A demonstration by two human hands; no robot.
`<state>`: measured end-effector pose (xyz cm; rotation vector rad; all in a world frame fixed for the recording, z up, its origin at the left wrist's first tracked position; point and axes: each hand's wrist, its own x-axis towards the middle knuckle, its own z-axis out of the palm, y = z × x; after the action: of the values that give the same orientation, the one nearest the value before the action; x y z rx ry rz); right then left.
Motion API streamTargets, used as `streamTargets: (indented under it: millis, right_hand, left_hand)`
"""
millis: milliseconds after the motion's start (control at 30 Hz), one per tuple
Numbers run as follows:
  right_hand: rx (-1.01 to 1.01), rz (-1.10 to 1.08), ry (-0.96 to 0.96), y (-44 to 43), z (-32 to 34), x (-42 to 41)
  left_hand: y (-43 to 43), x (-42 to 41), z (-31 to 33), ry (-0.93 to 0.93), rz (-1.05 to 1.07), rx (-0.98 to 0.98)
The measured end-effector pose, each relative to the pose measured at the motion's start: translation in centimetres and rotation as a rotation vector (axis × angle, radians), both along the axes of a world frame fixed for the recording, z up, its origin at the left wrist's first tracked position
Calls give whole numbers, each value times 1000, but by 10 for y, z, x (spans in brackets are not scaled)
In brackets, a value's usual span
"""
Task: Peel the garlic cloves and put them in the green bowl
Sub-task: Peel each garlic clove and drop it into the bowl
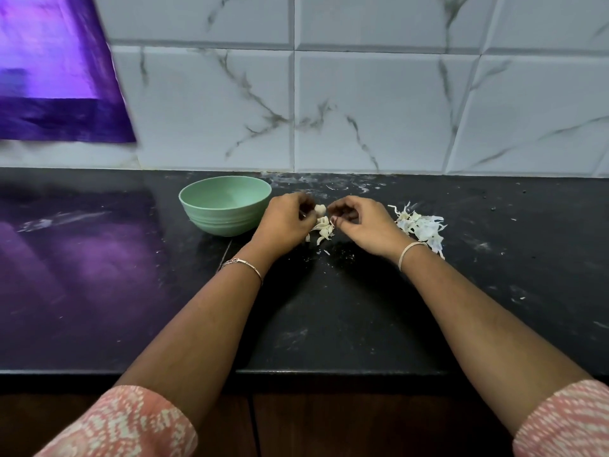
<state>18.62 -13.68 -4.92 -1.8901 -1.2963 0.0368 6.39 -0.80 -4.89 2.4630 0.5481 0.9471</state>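
Garlic at centre frame: a small pale garlic clove (320, 209) is pinched in the curled fingertips of the left hand (286, 219), held over the black stone countertop (329, 308). The right hand (359, 222) is curled close against the clove's other side; whether it is truly gripped there cannot be told. The pale green round bowl (224, 222) is seen just left of the left hand. Beneath the hands, loose papery skins (324, 229) are scattered, and a larger heap of white peelings (420, 225) is piled right of the right wrist.
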Motion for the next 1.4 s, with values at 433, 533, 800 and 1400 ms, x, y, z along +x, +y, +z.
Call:
streamTargets:
  millis: [433,533,800,1400]
  right_hand:
    - [372,31,599,-4,9,-6]
    - [342,77,651,-4,8,-8]
    - [325,72,510,-4,6,-6]
    - [-119,-65,-92,-9,3,5]
  left_hand:
    - [-18,-3,4,-249,-387,-862]
    - [-16,-5,3,-250,-374,-880]
    - [-19,-5,4,-249,-332,-863]
    - [-14,-6,0,108,176,-66]
